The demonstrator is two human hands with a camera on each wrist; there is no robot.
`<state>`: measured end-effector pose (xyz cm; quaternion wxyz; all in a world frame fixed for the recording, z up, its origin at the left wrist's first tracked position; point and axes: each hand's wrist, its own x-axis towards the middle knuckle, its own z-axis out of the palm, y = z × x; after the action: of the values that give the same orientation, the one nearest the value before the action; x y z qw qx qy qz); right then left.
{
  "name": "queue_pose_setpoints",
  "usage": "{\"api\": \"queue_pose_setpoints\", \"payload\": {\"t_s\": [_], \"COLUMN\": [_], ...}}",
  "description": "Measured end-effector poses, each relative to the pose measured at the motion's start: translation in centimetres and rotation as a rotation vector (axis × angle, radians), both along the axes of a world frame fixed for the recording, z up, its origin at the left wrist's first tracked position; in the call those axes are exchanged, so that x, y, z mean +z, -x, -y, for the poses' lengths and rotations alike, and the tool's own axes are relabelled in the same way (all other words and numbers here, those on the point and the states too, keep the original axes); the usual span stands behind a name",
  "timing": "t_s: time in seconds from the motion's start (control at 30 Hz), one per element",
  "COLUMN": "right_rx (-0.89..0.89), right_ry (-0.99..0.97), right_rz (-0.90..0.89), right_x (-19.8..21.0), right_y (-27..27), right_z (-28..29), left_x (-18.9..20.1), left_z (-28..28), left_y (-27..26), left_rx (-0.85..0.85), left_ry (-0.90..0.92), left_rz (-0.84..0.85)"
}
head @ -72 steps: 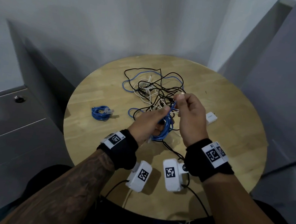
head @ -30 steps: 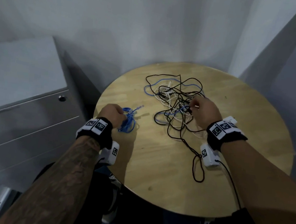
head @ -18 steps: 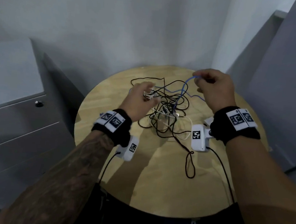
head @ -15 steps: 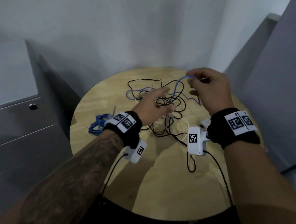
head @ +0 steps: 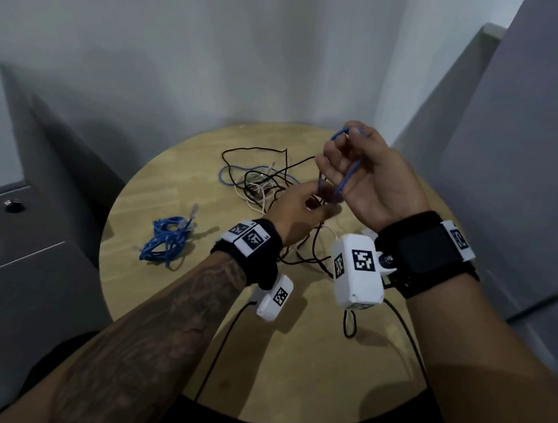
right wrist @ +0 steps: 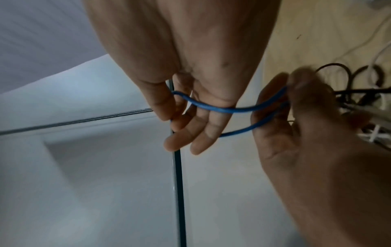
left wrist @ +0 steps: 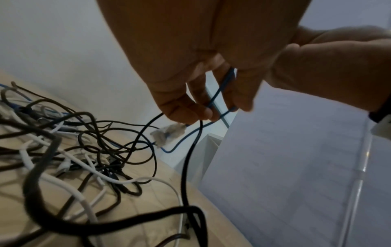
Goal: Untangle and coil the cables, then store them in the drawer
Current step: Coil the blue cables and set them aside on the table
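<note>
A loose blue cable (head: 347, 173) rises from the tangle of black, white and blue cables (head: 259, 185) on the round wooden table (head: 288, 367). My right hand (head: 342, 149) is raised palm toward me, its thumb and fingers holding a loop of blue cable (right wrist: 211, 107). Just below it, my left hand (head: 323, 204) pinches the same blue cable (left wrist: 220, 90). Its clear plug (left wrist: 169, 132) hangs under the left fingertips (left wrist: 190, 113). A black cable (left wrist: 190, 158) drops beside it. A coiled blue cable (head: 164, 240) lies on the table's left side.
A grey drawer cabinet (head: 6, 268) with a round lock (head: 14, 206) stands left of the table, its drawers closed. Grey walls and a panel (head: 516, 167) close in behind and on the right. Black wrist-camera leads (head: 222, 343) hang over the table's near edge.
My left hand left the coiled blue bundle on the table and came across to the tangle. My right hand lifted a blue cable out of it; both hands now hold that cable.
</note>
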<state>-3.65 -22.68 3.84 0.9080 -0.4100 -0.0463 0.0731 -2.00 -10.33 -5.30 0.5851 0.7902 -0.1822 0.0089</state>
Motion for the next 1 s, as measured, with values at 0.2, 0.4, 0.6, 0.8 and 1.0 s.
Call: {"api": "queue_pose_setpoints", "payload": {"t_s": [0.2,0.4,0.6,0.8,1.0], "right_rx": [-0.329,-0.143,-0.544,-0.570,-0.384], "right_ry": [0.981,1.464,1.169,0.818,0.705], "right_rz": [0.276,0.337,0.301,0.466,0.504], "right_x": [-2.8,-7.6,-5.6,0.3,2.3], "right_y": [-1.8,-2.8,-4.3,-2.1,0.4], "right_z": [2.4,0.8,3.0,1.5,-0.4], "left_x": [2.4,5.2,4.2,3.0,3.4], "left_z": [-2.4,-4.3,-5.6,-3.4,-1.6], "left_y": [-0.6,-0.2,-0.4,-0.6,-0.5], "left_rx": [0.161,0.006,0.316,0.377,0.149], "left_ry": [0.488,0.758,0.536,0.327,0.130], "left_rz": [-0.214,-0.259,-0.138,-0.122,0.009]}}
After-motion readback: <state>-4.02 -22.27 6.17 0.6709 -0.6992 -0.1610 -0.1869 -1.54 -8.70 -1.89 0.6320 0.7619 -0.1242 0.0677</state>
